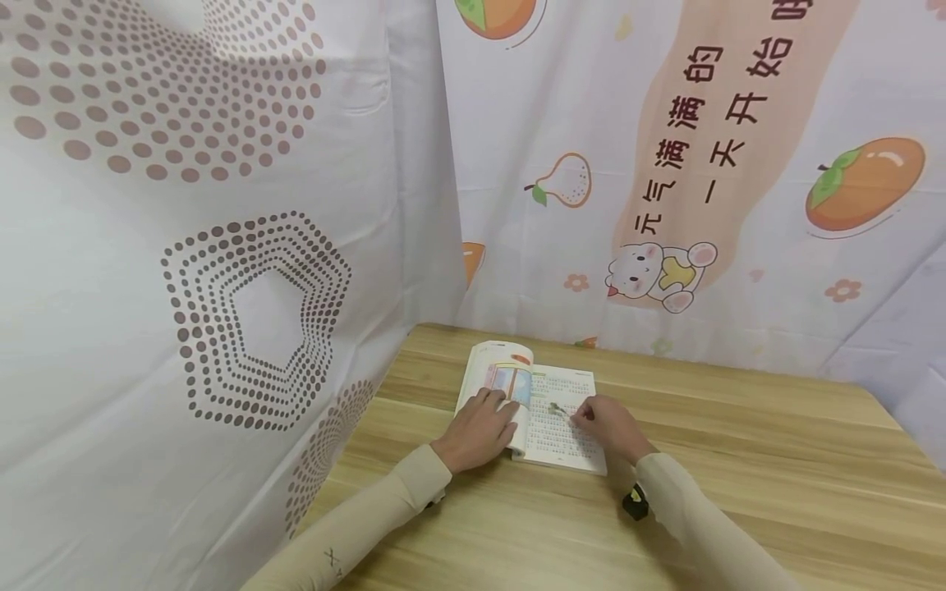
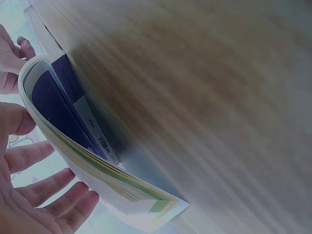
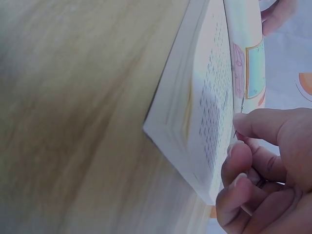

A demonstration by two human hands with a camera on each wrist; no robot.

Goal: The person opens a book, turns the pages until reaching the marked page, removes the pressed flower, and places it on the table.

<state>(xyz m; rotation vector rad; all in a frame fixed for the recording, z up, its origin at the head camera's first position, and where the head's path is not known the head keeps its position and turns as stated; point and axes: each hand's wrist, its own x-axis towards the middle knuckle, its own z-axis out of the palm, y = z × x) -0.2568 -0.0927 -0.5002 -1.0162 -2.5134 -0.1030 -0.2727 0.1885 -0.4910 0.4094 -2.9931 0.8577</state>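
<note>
An open book (image 1: 565, 447) lies on the wooden table, its left pages bowed up and its right page covered in printed text. My left hand (image 1: 476, 431) rests on the curved left page, below a coloured picture; in the left wrist view its fingers (image 2: 73, 207) spread loosely along the page. Between thumb and index finger, my right hand (image 1: 609, 425) pinches a thin stem-like piece with a small grey-green end (image 1: 554, 408), over the text page. In the right wrist view only a thin dark stalk (image 3: 242, 105) of it shows. Its exact kind is unclear.
The wooden table (image 1: 739, 435) extends to the right of the book. A patterned white cloth (image 1: 259, 320) hangs on the left, and a printed cloth (image 1: 562, 271) hangs behind the table. A black object with a yellow mark (image 1: 636, 502) is by the right wrist.
</note>
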